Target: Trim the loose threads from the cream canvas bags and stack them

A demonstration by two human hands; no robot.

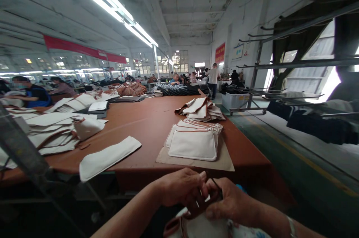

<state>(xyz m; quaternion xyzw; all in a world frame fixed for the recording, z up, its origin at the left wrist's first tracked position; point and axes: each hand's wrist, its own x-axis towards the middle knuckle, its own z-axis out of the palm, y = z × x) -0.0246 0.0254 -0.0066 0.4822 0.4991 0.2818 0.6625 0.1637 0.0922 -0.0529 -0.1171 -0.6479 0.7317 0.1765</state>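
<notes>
A white fabric piece with brown edging (207, 226) is low in front of me, close to my body, and its lower part is cut off by the frame. My left hand (183, 187) has its fingers curled and pinched at the piece's upper brown edge. My right hand (231, 200) is closed beside it, thumb pressed against the white surface. A thin dark loop (216, 185), like the handle of small snips, sticks out of the right hand; its kind is not clear. The two hands' fingertips nearly meet.
On the brown-covered table, a stack of white piped panels (193, 142) rests on brown paper (227, 159). Behind it lie folded brown-edged pieces (200, 108). A long white panel (109, 157) overhangs the front edge. White pieces (58, 129) pile up left; a metal rack (258, 64) stands right.
</notes>
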